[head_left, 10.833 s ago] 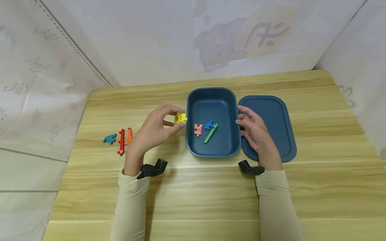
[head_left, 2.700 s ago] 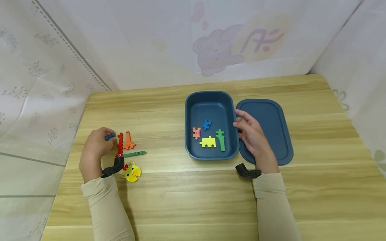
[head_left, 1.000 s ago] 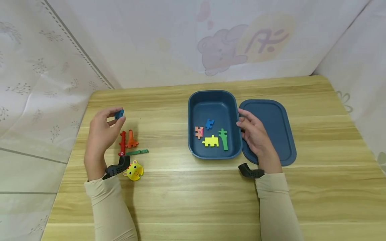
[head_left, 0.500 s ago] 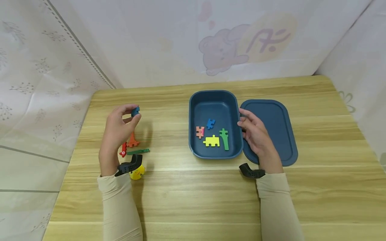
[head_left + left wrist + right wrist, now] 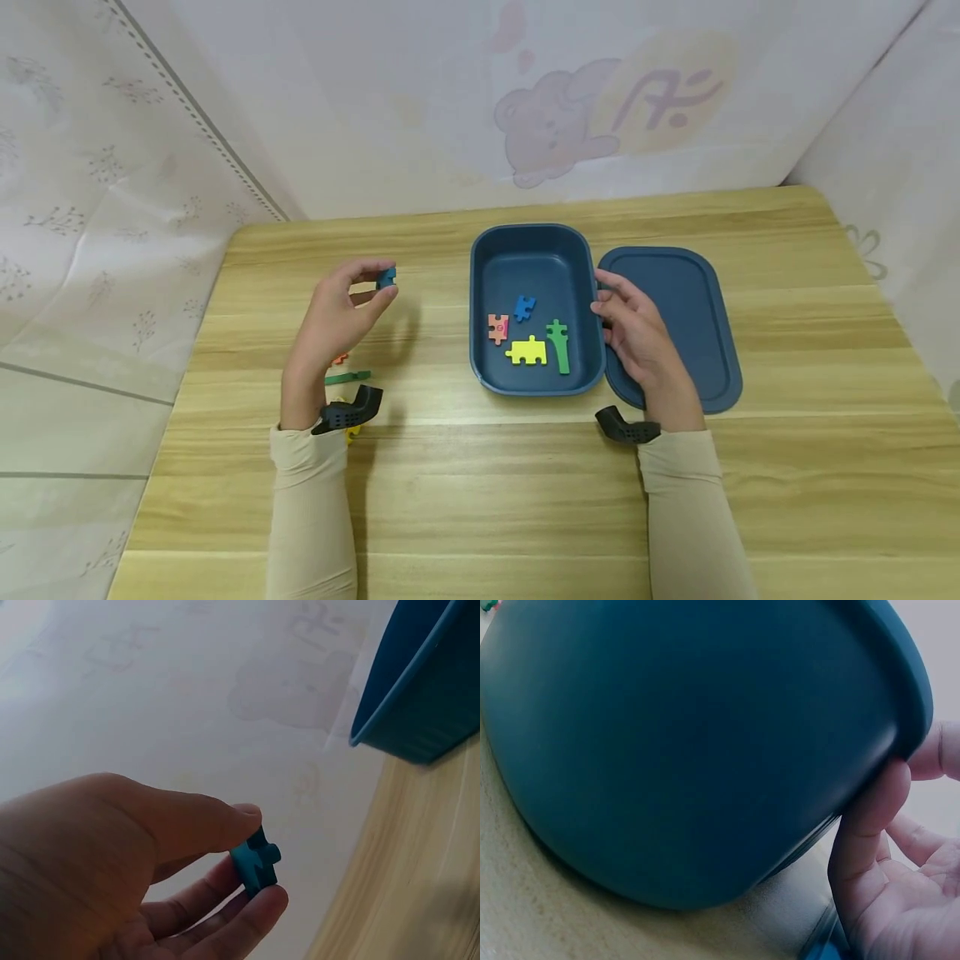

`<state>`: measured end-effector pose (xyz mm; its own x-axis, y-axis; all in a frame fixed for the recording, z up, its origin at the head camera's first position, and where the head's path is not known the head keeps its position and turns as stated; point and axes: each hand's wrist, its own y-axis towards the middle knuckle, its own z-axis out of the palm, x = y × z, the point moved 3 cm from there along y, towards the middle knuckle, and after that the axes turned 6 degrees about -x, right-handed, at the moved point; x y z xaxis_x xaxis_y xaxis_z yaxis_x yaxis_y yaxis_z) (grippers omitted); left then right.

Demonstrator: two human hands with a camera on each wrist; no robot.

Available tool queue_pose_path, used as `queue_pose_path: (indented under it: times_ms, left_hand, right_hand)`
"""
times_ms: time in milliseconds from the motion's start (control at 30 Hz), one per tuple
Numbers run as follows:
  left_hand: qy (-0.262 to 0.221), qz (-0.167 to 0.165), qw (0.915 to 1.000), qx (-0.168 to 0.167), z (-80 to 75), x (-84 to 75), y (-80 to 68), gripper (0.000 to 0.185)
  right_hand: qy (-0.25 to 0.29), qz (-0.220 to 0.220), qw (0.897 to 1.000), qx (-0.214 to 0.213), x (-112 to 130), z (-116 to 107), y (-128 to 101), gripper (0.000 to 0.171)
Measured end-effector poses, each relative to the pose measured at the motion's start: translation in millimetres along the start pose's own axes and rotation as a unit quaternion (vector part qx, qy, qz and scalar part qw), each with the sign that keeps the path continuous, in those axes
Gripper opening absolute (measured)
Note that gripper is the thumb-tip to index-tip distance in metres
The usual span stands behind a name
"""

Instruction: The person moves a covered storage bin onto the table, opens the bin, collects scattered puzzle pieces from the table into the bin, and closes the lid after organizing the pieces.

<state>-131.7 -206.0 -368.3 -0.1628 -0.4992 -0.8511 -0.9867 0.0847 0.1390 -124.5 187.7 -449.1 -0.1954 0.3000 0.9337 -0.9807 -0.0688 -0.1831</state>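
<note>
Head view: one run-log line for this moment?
left hand: pinches teal puzzle piece, raised | right hand: rests on blue box rim | box: four pieces | lid: beside box

From my remote seat I log one light wooden table [image 5: 525, 500], grain running side to side, its far edge against a pale sheet backdrop [image 5: 375, 100] with a faded bear print [image 5: 551, 137]. Similar sheeting with small sprig motifs [image 5: 90, 250] hangs past the left edge; light is soft and even.
</note>
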Motion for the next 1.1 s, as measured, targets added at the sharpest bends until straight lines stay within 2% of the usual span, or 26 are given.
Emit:
queue_pose_path:
  times_ms: [433, 667, 900, 1100]
  left_hand:
    - [-0.039, -0.025, 0.9986, 0.025, 21.7, -11.3, 5.6, 0.039]
    - [-0.101, -0.061, 0.9927, 0.025, 31.7, -12.5, 6.8, 0.039]
    - [-0.145, -0.054, 0.9871, 0.042, 48.4, -18.1, 10.2, 0.041]
    - [-0.170, -0.058, 0.9830, 0.041, 59.3, -20.6, 10.5, 0.039]
  right_hand:
    - [0.006, -0.001, 1.000, 0.003, 1, -2, 0, 0.059]
    - [0.003, 0.001, 1.000, 0.000, 1, 0, 0, 0.058]
    - [-0.001, 0.004, 1.000, -0.007, 3, 0, 0, 0.060]
    - [-0.002, 0.009, 1.000, -0.006, 3, 0, 0, 0.062]
